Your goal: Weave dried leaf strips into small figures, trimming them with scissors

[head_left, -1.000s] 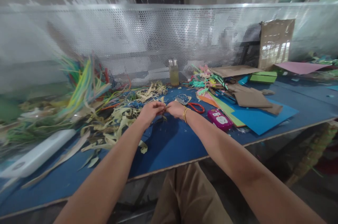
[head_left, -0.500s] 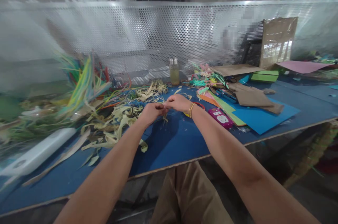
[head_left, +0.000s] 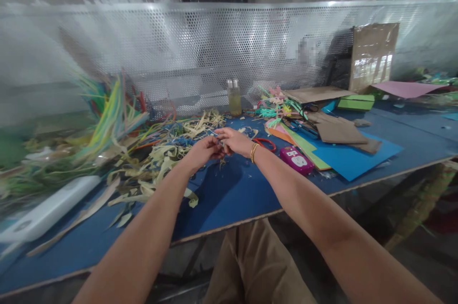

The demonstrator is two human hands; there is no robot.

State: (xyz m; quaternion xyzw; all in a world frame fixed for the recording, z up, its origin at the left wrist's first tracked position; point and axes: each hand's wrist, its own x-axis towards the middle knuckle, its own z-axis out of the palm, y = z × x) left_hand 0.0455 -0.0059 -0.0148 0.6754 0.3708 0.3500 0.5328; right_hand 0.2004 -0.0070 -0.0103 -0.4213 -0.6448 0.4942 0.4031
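My left hand [head_left: 204, 150] and my right hand [head_left: 233, 141] meet over the blue table, fingertips pinched together. What lies between the fingers is too small and blurred to name. Pale straw-like ends show just below the fingertips. Beside my right wrist, which wears a gold bracelet [head_left: 254, 152], are the red handles of scissors [head_left: 266, 144]. Left of my left hand spreads a heap of pale dried leaf strips [head_left: 162, 158].
A purple case [head_left: 296, 160] and blue paper [head_left: 352, 158] lie to the right, with cardboard pieces [head_left: 339, 133]. A glass bottle [head_left: 234, 99] stands behind my hands, before a perforated metal panel [head_left: 200, 32]. Coloured strips [head_left: 107, 113] and a white device [head_left: 53, 208] are at left.
My hands have shifted slightly left and my right fingers now reach over the left fingertips. The red scissor handles show more fully beside my right wrist.
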